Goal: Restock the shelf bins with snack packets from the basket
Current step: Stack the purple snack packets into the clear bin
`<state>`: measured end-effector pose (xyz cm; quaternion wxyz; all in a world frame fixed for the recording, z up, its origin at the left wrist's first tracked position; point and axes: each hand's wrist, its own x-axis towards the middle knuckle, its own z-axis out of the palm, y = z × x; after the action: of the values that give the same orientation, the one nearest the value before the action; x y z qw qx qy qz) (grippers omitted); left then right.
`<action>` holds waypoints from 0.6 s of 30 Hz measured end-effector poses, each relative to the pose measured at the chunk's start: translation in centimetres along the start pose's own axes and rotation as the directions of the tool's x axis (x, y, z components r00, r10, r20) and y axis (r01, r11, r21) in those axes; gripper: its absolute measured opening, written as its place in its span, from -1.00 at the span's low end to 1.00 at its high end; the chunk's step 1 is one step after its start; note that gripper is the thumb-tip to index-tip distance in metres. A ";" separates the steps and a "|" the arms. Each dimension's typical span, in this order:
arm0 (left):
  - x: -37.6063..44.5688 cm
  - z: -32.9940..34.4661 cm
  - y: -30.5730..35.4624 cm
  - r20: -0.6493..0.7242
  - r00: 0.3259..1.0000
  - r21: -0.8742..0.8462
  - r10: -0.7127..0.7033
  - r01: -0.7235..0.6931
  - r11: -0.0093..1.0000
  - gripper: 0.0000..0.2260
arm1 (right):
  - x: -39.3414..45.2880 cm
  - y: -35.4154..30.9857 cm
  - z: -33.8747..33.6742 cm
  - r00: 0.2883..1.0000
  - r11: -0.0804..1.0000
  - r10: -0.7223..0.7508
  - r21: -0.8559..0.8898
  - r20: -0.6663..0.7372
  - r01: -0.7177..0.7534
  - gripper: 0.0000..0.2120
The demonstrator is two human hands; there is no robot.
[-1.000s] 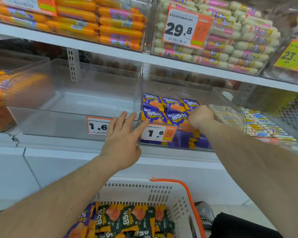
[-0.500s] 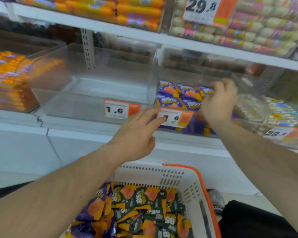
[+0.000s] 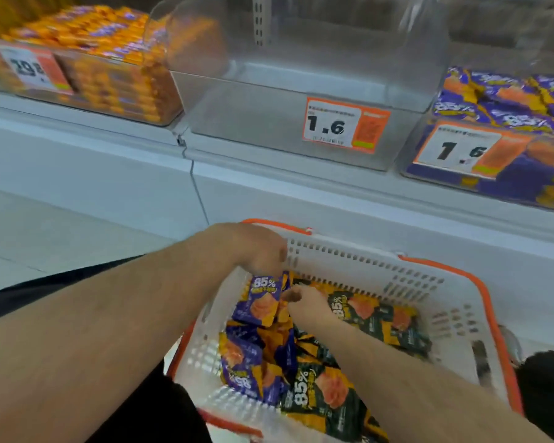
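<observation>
Both hands in basket (image 3: pixel 397 266): left hand (image 3: pixel 256 251) pinches purple packet (image 3: pixel 263 298), right hand (image 3: pixel 304 303) curled, grip unclear

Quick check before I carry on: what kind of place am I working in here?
Most likely a shop aisle, a supermarket or convenience store. Clear shelf bins carry printed price tags, one bin holds purple snack packets, and a white shopping basket with orange trim sits on the floor below, full of the same snacks.

Bare forearms (image 3: pixel 115 314), dark trousers (image 3: pixel 544 375), no sleeves showing.
</observation>
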<state>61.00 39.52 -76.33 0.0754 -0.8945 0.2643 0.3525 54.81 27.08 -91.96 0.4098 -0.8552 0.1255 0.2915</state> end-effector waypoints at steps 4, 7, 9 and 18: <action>0.1 0.5 -0.8 0.027 0.999 -0.028 -0.030 0.031 0.999 -0.66 | 1.3 -1.0 1.7 0.985 0.979 0.127 0.148 0.112 -0.143 -0.63; 0.3 0.3 -0.8 0.014 1.000 -0.046 -0.026 0.027 0.999 -0.66 | 1.9 -1.2 2.1 0.975 0.938 0.178 0.276 0.132 -0.208 -0.63; 0.5 0.2 -0.6 0.004 1.000 -0.049 -0.020 0.021 0.999 -0.67 | 2.1 -1.2 2.3 0.974 0.899 0.206 0.374 0.099 -0.228 -0.66; 1.8 -0.4 0.5 -0.028 1.000 -0.036 0.011 -0.012 0.999 -0.76 | 0.5 0.0 -1.7 0.939 0.964 0.159 0.251 -0.304 -0.082 -0.90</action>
<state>62.08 38.18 -77.22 0.0537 -0.8990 0.2639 0.3453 55.83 25.81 -91.43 0.4633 -0.8273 0.2766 0.1560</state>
